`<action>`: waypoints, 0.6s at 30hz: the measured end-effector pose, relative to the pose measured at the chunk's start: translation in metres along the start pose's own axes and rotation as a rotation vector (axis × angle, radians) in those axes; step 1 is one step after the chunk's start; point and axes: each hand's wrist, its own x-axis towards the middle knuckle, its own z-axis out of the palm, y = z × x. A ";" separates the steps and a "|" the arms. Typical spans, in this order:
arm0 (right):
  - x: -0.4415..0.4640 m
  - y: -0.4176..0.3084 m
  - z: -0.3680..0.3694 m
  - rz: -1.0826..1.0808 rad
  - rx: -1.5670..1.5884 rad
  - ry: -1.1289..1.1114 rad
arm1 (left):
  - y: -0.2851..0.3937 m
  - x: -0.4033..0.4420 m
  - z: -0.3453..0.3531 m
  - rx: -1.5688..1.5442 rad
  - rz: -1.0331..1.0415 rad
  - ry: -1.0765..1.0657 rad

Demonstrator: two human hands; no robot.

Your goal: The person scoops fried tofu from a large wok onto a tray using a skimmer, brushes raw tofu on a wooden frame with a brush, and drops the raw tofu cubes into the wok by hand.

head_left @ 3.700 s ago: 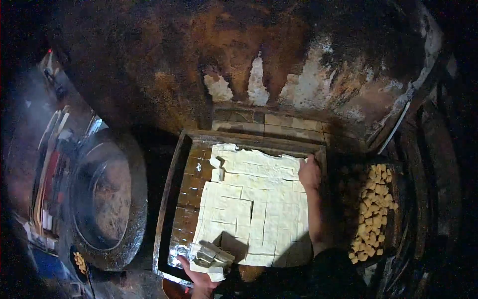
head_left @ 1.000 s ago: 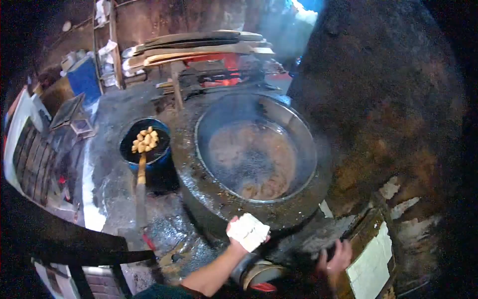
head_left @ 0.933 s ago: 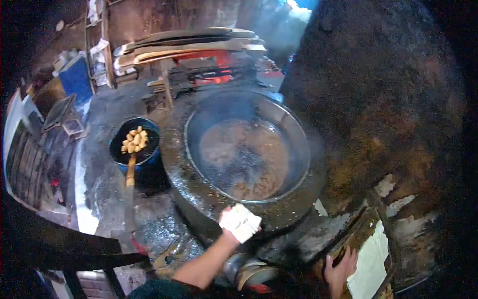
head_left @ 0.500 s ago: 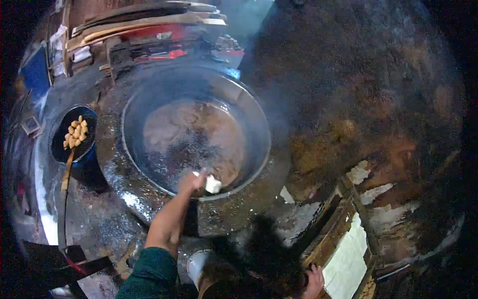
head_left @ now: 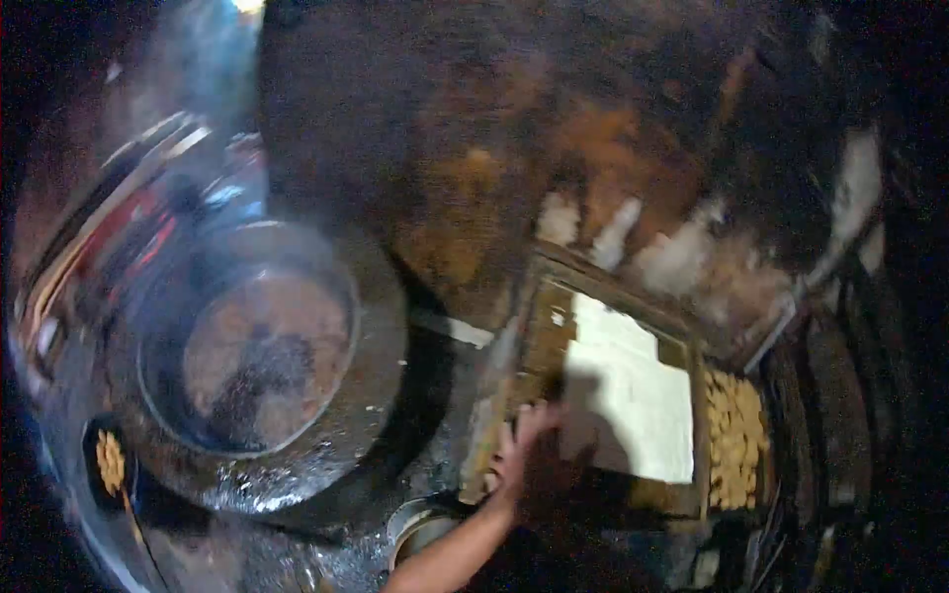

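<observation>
My left hand (head_left: 519,440), blurred by motion, reaches over the near left edge of a wooden tray (head_left: 539,336). Its fingers look spread, with nothing visible in them. Just beyond the fingertips lies a white slab (head_left: 633,395), probably tofu, with a stepped edge and a dark shadow across its left part. My right hand cannot be made out; the area beside the slab is very dark. Left of the tray, a large round pan (head_left: 247,450) holds bubbling brownish liquid (head_left: 267,346) with steam over it.
Golden-brown pieces (head_left: 733,440) fill a space right of the tray. A long-handled strainer (head_left: 127,504) with more brown pieces (head_left: 109,460) rests at the left. A metal container (head_left: 420,519) stands below my left forearm. Stacked boards (head_left: 89,237) are behind the pan.
The view has swung right. My left hand has left the pan, where it held a white piece, and is now at the tray. That piece is no longer visible.
</observation>
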 end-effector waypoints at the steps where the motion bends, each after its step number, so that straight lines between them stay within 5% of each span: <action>1: -0.001 0.003 -0.003 -0.016 0.039 -0.011 | 0.004 0.005 0.009 -0.006 -0.059 0.002; 5: 0.000 0.015 -0.016 -0.108 0.208 -0.088 | 0.019 0.030 0.011 0.047 -0.412 0.022; 9: 0.012 0.045 -0.052 0.056 0.364 -0.548 | -0.032 0.017 0.043 0.034 -0.623 0.207; 11: 0.023 0.099 -0.061 -0.251 0.738 0.093 | -0.022 0.020 0.041 0.139 -0.852 0.081; 12: 0.036 0.148 -0.075 -0.163 0.688 0.022 | -0.018 0.019 0.047 0.152 -0.854 0.066; 14: 0.065 0.257 -0.103 0.014 0.352 0.286 | -0.016 0.020 0.057 0.423 -0.674 0.121; 15: 0.088 0.274 -0.187 0.168 -0.134 0.211 | -0.021 0.023 0.057 0.431 -0.668 0.116; 18: 0.111 0.430 -0.166 0.513 -0.229 0.516 | -0.045 0.023 0.054 0.421 -0.722 -0.038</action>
